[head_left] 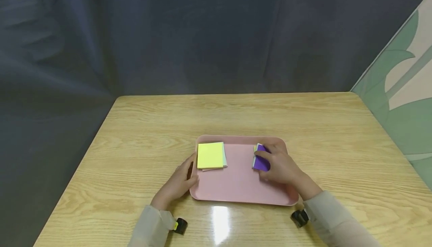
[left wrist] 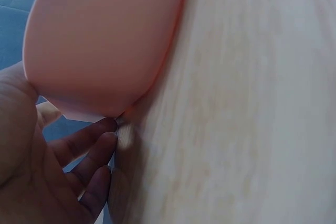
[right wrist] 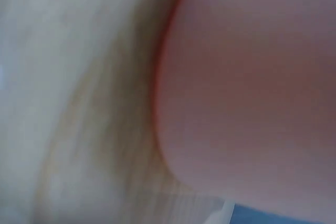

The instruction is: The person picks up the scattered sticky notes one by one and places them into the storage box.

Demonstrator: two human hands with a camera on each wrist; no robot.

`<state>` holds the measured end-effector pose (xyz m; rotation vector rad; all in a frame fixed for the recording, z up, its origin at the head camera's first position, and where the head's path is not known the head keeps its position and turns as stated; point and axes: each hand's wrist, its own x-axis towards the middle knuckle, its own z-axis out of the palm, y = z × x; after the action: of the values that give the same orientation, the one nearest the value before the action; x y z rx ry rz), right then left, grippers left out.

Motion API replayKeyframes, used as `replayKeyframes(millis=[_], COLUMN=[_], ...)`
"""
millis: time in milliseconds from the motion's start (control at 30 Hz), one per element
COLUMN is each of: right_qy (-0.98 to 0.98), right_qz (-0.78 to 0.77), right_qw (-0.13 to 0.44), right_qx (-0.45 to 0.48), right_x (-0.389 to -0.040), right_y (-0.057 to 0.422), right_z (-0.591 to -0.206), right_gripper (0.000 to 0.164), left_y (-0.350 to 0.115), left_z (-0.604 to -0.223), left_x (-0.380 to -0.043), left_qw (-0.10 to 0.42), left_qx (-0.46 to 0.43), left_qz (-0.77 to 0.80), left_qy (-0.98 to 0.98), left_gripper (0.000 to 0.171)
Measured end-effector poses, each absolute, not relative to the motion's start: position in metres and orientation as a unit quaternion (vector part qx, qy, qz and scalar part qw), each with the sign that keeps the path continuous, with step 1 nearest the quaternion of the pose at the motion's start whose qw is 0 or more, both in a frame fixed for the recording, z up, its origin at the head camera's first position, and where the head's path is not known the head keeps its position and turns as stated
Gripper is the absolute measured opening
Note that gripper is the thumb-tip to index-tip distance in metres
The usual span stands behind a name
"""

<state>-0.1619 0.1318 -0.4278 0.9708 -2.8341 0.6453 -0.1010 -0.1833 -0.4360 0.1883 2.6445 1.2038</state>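
A pink tray lies on the wooden table, its near wall blurred in the right wrist view. My left hand grips the tray's left side; in the left wrist view the thumb is at the rim and the other fingers bend along the tray's outer wall. Over the tray's right half, my right hand holds a small stack of sticky notes with purple on top and pale edges showing. The palm hides the stack's right side. At the tray's left end lies another stack of square sticky notes, yellow uppermost.
The wooden table runs out past the tray on all sides. A dark cloth hangs behind the table and down its left side. A green and beige patterned panel borders the right edge.
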Motion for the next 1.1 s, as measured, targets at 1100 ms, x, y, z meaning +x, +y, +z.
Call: replayKeyframes(millis=[1100], right_qy=[-0.921], right_qz=[0.215], right_qw=[0.058], right_qx=[0.320], right_x=[-0.149], right_y=[0.139], right_z=[-0.435], right_gripper=[0.043], left_y=[-0.192], left_z=[-0.436], left_x=[-0.104], left_qw=[0.110], left_qx=[0.083], left_qz=[0.384], left_qy=[0.913], left_gripper=[0.068])
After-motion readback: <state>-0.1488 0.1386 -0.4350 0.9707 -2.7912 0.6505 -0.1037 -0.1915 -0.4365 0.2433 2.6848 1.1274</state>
